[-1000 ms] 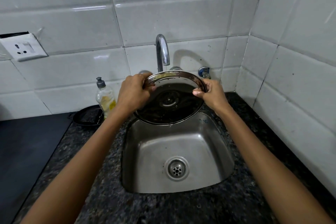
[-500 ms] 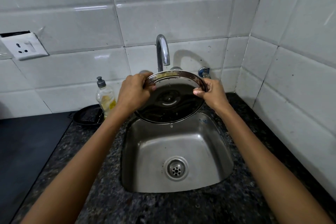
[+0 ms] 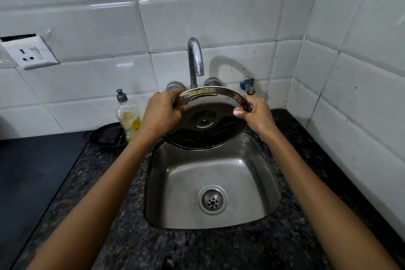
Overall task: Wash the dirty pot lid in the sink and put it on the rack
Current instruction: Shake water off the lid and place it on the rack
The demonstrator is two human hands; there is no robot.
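A round glass pot lid (image 3: 206, 124) with a steel rim hangs tilted over the back of the steel sink (image 3: 258, 182), its underside facing me and its far rim smeared yellowish. My left hand (image 3: 161, 114) grips the rim on the left. On the right, my right hand (image 3: 256, 114) grips the rim. The lid sits just under the curved tap (image 3: 195, 59); no water is running. No rack is in view.
A dish soap bottle (image 3: 128, 116) stands left of the sink beside a small black pan (image 3: 108, 137). A dark cooktop (image 3: 32, 171) fills the left counter. A wall socket (image 3: 28, 52) is at upper left. Tiled walls close in behind and to the right; speckled granite surrounds the sink.
The lid has tipped slightly in both hands, staying under the tap. My hands hold the same spots on the rim.
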